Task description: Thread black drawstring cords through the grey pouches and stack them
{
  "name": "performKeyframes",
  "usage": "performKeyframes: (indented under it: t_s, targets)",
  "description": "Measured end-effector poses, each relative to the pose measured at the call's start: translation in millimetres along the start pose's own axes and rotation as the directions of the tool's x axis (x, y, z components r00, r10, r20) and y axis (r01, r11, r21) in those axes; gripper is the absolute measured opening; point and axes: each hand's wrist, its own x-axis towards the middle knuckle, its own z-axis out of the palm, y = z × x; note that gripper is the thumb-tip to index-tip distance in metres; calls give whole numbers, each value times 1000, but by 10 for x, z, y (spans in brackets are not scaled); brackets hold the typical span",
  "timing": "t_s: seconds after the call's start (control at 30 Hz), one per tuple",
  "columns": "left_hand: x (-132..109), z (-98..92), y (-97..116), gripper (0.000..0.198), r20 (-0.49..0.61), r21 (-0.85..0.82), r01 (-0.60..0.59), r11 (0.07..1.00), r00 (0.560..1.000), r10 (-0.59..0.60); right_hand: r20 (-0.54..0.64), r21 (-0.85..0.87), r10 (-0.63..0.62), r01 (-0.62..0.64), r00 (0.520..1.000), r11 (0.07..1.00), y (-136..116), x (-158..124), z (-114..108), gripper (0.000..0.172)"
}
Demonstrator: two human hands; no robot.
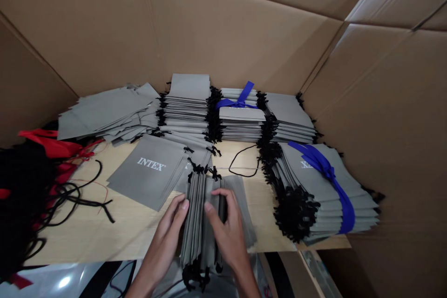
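Observation:
Between my two hands a stack of grey drawstring bags (196, 223) stands on edge, black knotted cords sticking out at its top and bottom ends. My left hand (171, 223) presses on the stack's left side, thumb along the outer bag. On the other side my right hand (225, 228) grips a few bags, with its thumb on the near face and its fingers around the right edge. Beyond the stack, flat grey bags printed INTEX (146, 172) lie overlapping on the wooden table (80, 233). Another flat bag shows partly behind my right hand.
Bundles tied with blue ribbon (335, 186) sit at the right and back. Tall bag piles (188, 116) and a loose heap of grey pieces (108, 111) line the cardboard wall (226, 23). Black cords (21, 205) and red strips lie at left; a cord loop (244, 160) lies mid-table.

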Motion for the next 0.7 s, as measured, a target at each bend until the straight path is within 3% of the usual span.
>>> performKeyframes:
  t_s: [0.13, 0.23, 0.37, 0.47, 0.7]
  targets:
    - [16, -9, -98, 54, -20, 1, -107, 994, 994, 107, -30, -36, -45, 44, 999, 998, 37, -7, 31, 30]
    - [0, -1, -49, 53, -6, -14, -36, 999, 999, 36, 13, -21, -49, 50, 999, 999, 49, -22, 20, 32]
    - [-33, 8, 75, 48, 12, -50, 71, 996, 997, -70, 44, -88, -19, 23, 999, 996, 37, -44, 15, 22]
    - [-42, 7, 110, 48, 5, -72, 63, 995, 998, -63, -1, -123, -41, 40, 999, 992, 28, -46, 33, 7]
    - [-31, 11, 74, 51, 17, -68, 39, 997, 999, -38, -15, -82, -88, 87, 996, 993, 23, -33, 21, 17]
